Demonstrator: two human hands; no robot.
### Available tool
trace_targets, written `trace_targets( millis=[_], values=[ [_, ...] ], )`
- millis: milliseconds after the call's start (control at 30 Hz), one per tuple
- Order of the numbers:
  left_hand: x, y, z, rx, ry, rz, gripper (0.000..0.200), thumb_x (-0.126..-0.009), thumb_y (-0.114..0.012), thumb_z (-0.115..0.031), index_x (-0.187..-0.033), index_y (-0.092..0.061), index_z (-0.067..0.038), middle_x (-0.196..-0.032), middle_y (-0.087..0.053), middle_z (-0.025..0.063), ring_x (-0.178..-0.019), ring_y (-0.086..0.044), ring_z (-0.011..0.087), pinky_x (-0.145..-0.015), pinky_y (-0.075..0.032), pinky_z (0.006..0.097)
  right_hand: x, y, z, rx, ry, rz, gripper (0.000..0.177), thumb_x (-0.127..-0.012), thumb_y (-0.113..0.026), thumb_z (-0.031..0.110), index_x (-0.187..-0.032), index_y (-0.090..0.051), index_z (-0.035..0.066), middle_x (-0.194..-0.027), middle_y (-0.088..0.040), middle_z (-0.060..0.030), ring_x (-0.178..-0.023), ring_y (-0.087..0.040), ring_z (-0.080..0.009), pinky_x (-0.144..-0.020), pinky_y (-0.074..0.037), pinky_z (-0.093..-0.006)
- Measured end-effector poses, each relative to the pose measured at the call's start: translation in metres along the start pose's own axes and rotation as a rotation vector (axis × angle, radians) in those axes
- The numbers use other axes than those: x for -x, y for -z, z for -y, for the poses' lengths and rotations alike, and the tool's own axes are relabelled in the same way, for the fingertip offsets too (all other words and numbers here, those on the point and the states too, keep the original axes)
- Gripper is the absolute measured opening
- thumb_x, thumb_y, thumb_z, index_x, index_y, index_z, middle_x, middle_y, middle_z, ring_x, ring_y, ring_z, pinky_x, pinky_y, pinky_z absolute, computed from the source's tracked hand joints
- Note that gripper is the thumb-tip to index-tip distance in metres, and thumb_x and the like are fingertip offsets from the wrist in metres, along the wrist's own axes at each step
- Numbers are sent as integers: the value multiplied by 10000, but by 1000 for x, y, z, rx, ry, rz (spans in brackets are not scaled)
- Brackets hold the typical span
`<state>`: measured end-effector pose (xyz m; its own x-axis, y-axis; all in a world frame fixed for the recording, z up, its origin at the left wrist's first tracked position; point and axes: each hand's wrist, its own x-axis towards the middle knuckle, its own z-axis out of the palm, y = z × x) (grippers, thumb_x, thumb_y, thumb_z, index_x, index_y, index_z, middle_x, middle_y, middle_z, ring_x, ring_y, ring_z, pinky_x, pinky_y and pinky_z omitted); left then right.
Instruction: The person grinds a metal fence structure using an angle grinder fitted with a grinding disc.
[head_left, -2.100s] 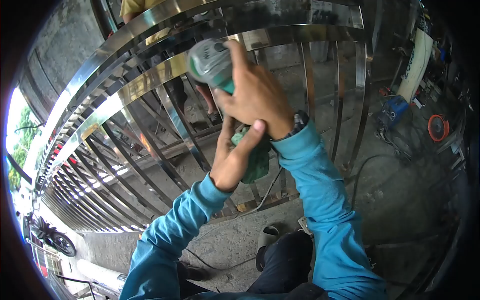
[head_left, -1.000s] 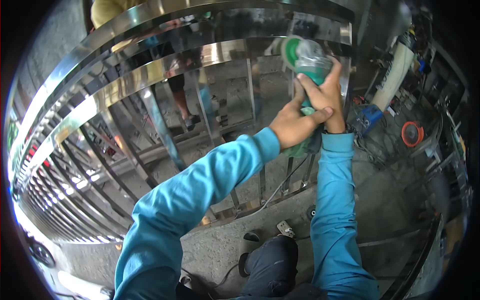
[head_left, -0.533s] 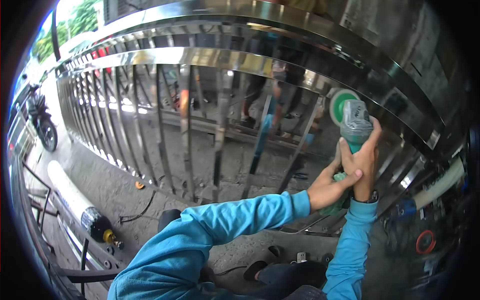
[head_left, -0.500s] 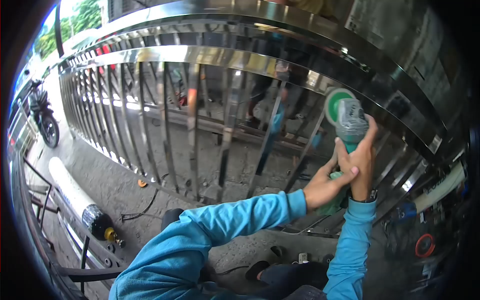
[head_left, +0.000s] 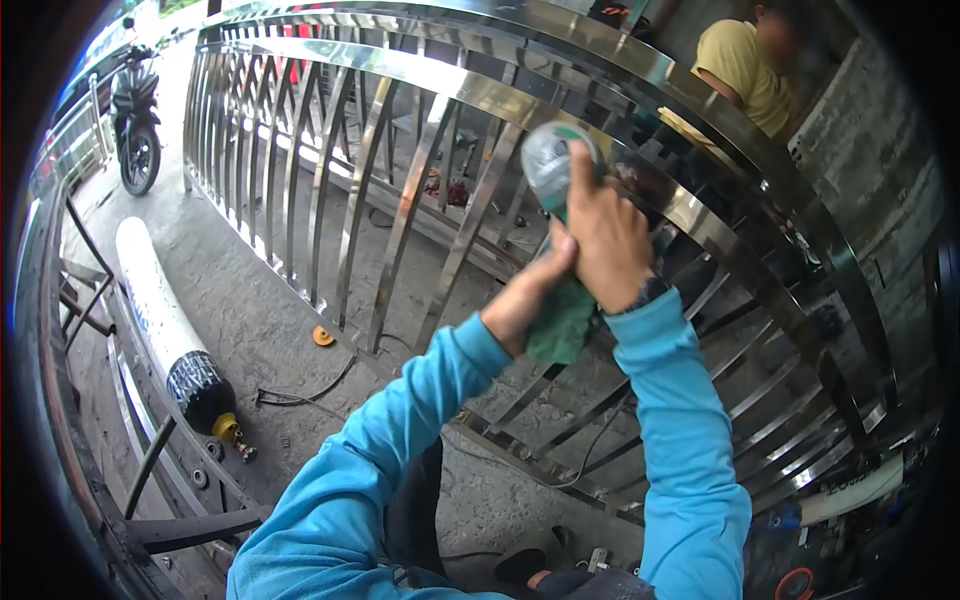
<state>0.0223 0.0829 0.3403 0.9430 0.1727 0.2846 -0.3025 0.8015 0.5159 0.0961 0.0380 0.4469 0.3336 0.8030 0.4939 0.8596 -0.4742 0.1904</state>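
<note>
Green angle grinder (head_left: 556, 215), grey head, against shiny steel gate (head_left: 400, 190)

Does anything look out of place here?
A white gas cylinder with a black end lies flat on the floor; an orange disc sits loose by the steel gate. Left hand and right hand grip the green angle grinder.

Grinder (head_left: 545, 165) green-grey; sleeves (head_left: 690, 430) blue; gate (head_left: 400, 215) shiny silver; cylinder (head_left: 160, 305) white, black end; co-worker's shirt (head_left: 745, 65) yellow.
</note>
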Motion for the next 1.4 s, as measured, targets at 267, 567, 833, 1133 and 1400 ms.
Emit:
trace_targets(
  millis=[267, 567, 833, 1133, 1400],
  values=[
    [-2, 66, -118, -40, -270, -184, 476, -1007, -532, -414, -1282, -515, -26, -1145, -660, 120, -979, -686, 246, -833, -589, 364, -106, -23, 86, -7, 141, -39, 696, -849, -655, 110, -1420, -270, 7, -953, -677, -288, -885, -703, -401, -735, -590, -453],
    [2, 24, -95, -1, -181, -142, 526, -1013, -495, -451, -1324, -516, -27, -1215, -654, 147, -1012, -687, 282, -888, -579, 393, -83, -13, 61, 74, 121, -66, 690, -859, -667, 156, -1416, -274, 46, -961, -662, -289, -853, -708, -396, -703, -596, -443],
    [-6, -19, -3, -236, 157, 126, 662, -976, -595, -423, -1461, -377, -28, -1330, -548, 92, -1174, -572, 193, -978, -479, 310, 34, 16, -23, -110, -161, -169, 778, -814, -727, 166, -1427, -252, 96, -1071, -613, -341, -856, -665, -489, -706, -576, -500],
    [-25, -63, 98, -511, 346, 450, 891, -902, -691, -463, -1493, -281, 63, -1438, -451, 214, -1336, -453, 280, -1107, -374, 357, 168, 25, -90, -239, -532, -479, 749, -804, -714, 137, -1423, -299, 65, -1151, -612, -282, -1032, -638, -446, -878, -505, -475],
    [13, -91, 204, -804, 688, 512, 907, -850, -772, -388, -1471, -322, 96, -1229, -618, 248, -1162, -603, 274, -1003, -459, 332, 343, -1, -137, -581, -783, -616, 777, -835, -759, 159, -1427, -280, 3, -1171, -596, -233, -1061, -624, -291, -909, -499, -388]
  ],
)
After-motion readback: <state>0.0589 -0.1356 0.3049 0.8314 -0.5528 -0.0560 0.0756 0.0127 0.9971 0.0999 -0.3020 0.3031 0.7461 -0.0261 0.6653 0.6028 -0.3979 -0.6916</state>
